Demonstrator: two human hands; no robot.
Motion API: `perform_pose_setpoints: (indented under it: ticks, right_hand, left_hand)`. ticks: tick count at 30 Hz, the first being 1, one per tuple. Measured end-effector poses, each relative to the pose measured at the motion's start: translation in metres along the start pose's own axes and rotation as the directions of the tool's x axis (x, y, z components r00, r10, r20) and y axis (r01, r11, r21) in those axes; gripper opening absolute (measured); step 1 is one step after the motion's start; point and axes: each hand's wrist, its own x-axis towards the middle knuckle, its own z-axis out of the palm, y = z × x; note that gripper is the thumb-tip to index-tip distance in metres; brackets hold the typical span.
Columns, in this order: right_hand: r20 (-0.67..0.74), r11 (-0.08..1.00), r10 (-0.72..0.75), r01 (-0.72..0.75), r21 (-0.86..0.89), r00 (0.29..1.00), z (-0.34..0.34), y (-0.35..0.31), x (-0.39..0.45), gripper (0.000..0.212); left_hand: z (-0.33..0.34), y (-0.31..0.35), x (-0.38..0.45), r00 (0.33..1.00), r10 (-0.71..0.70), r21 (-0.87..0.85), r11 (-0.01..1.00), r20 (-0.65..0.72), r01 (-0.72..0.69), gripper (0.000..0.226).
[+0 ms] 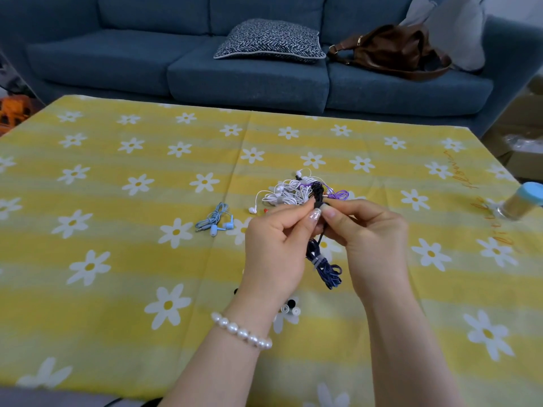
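Near desk point(102, 304) edge: wide bare stretch of daisy cloth left of forearms. Loose ear tips point(289, 310) on cloth, partly hidden under left wrist. Left hand point(273, 242) and right hand point(367, 239) raised above desk, thumbs and forefingers pinching top of dark blue earphones point(323, 265). Tied coil hangs between palms, earbud end hidden by fingertips. Light blue earphones point(216, 221) lie left, apart. Tangled earphone pile point(293, 193) just behind hands. Jar point(521, 202) at right edge, blurred. Sofa point(235, 74) beyond.
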Motion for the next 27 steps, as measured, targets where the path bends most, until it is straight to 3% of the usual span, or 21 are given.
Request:
perform_pose_setpoints:
  ticks: [2, 4, 8, 11, 14, 17, 20, 23, 27]
  right_hand:
    - [0.032, 1.0, 0.003, -0.004, 0.01, 0.999, -0.003, 0.0, 0.0, 0.011]
    - [0.051, 0.999, -0.022, 0.024, -0.035, 0.998, -0.006, 0.001, 0.001, 0.014]
    - [0.06, 0.913, -0.262, 0.267, -0.309, 0.963, -0.001, 0.006, -0.001, 0.023]
    - [0.044, 0.864, -0.339, 0.33, -0.381, 0.94, 0.002, 0.01, -0.002, 0.017]
    - [-0.084, 0.974, -0.148, 0.131, -0.186, 0.985, 0.006, 0.009, -0.002, 0.018]
    - [-0.115, 0.998, 0.065, -0.062, 0.026, 0.991, 0.006, 0.007, -0.005, 0.013]
    - [-0.05, 0.97, 0.154, -0.141, 0.199, 0.987, 0.006, 0.005, -0.006, 0.012]
    - [-0.017, 0.965, 0.145, -0.138, 0.221, 0.989, 0.01, 0.0, -0.007, 0.015]
    - [-0.008, 0.97, 0.12, -0.115, 0.214, 0.993, 0.011, -0.004, -0.008, 0.015]
  left_hand:
    - [-0.003, 0.002, 0.001, 0.999, -0.007, 0.003, 1.0, 0.037, 0.007, 0.026]
    - [-0.006, 0.004, 0.003, 0.989, -0.12, -0.06, 0.99, 0.082, 0.125, 0.021]
    - [-0.01, 0.002, 0.008, 0.937, -0.312, -0.18, 0.924, 0.154, 0.338, 0.019]
    - [-0.009, 0.001, 0.007, 0.947, -0.296, -0.19, 0.93, 0.125, 0.315, 0.019]
    - [-0.007, 0.0, 0.005, 0.987, -0.135, -0.086, 0.986, 0.09, 0.142, 0.023]
    - [-0.004, -0.001, 0.006, 0.993, -0.042, 0.024, 0.999, 0.107, 0.04, 0.027]
    - [-0.006, -0.001, 0.009, 0.989, -0.128, -0.075, 0.988, 0.072, 0.134, 0.022]
    - [-0.008, 0.0, 0.011, 0.962, -0.261, -0.319, 0.908, 0.078, 0.272, 0.016]
    - [-0.011, 0.004, 0.012, 0.949, -0.297, -0.405, 0.859, 0.105, 0.314, 0.013]
